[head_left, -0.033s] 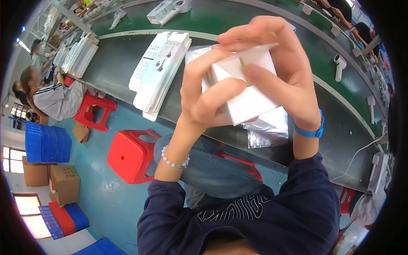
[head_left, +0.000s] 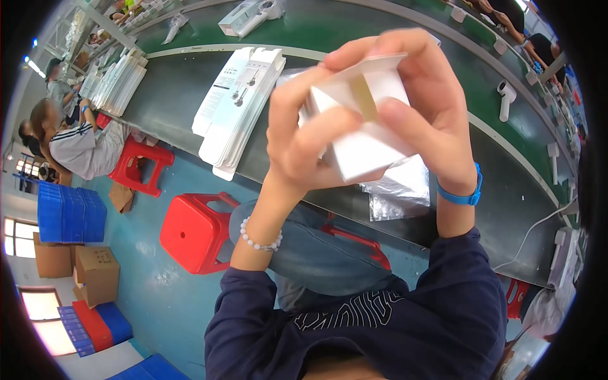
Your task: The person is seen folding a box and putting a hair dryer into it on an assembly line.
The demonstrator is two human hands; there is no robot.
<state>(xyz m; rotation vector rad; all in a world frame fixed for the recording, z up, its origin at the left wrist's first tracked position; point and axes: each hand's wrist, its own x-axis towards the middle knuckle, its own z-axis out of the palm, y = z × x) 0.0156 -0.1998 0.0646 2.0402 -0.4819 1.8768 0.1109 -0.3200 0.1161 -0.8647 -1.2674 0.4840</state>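
Observation:
A white carton (head_left: 373,155) is held up above the table between my two hands, its end facing me. My left hand (head_left: 301,130) wraps its left side, with a finger bent over the end flaps. From the right, my right hand (head_left: 437,107) grips the carton, and its thumb presses on the end. Between the flaps a brownish strip of the inside shows; one flap stands up at the far edge. What else the carton holds is hidden. Beneath it lies a clear plastic bag (head_left: 405,193), and to the left a stack of flattened printed cartons (head_left: 244,104).
Beyond the dark table (head_left: 174,82) runs a green conveyor belt (head_left: 354,28) with a boxed white device (head_left: 250,18) and another white device (head_left: 506,101). A red stool (head_left: 190,234) stands at my left. A co-worker (head_left: 85,145) sits farther left, near blue crates (head_left: 71,212).
The gap between the carton's flaps looks wider, and more of the brownish strip shows. My fingers and thumb have shifted slightly on the carton's end.

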